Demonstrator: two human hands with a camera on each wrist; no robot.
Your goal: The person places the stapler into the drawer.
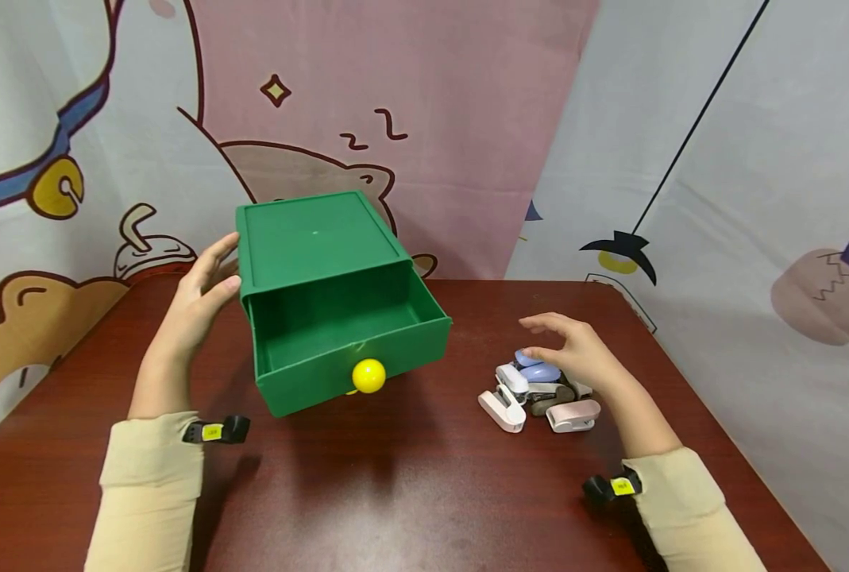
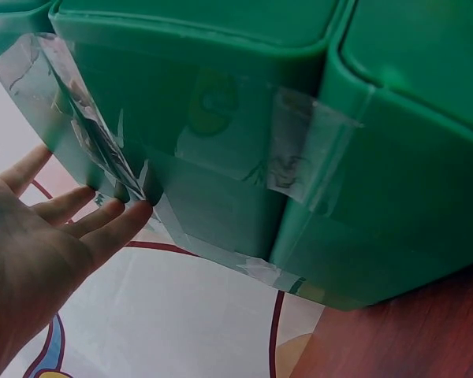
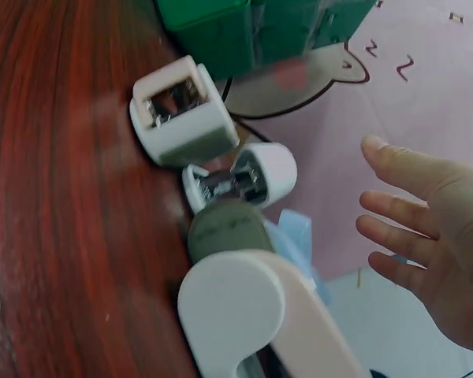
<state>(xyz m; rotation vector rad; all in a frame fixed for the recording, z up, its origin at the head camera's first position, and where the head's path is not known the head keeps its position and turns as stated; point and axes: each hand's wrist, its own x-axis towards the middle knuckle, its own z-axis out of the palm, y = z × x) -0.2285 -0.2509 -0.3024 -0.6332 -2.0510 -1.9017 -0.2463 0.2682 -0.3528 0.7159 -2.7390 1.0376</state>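
A green drawer box [image 1: 310, 238] stands on the table at left centre, its top drawer [image 1: 403, 353] pulled out, with a bare interior and a yellow knob [image 1: 369, 376] in front. My left hand [image 1: 198, 298] is at the box's left side, fingers spread and fingertips right at its taped wall [image 2: 221, 157]. My right hand [image 1: 574, 349] hovers over a small heap of mini staplers, fingers loosely bent and holding nothing. In the heap are a blue stapler [image 1: 541, 372], a white stapler [image 1: 503, 409], a pink stapler [image 1: 573, 415] and a grey-green stapler [image 3: 229, 228].
The dark red wooden table [image 1: 367, 508] runs under everything. Behind it hangs a printed cartoon cloth [image 1: 467, 135], close to the table's back and right edges. Clear tape [image 2: 307, 150] joins the stacked green units on their side.
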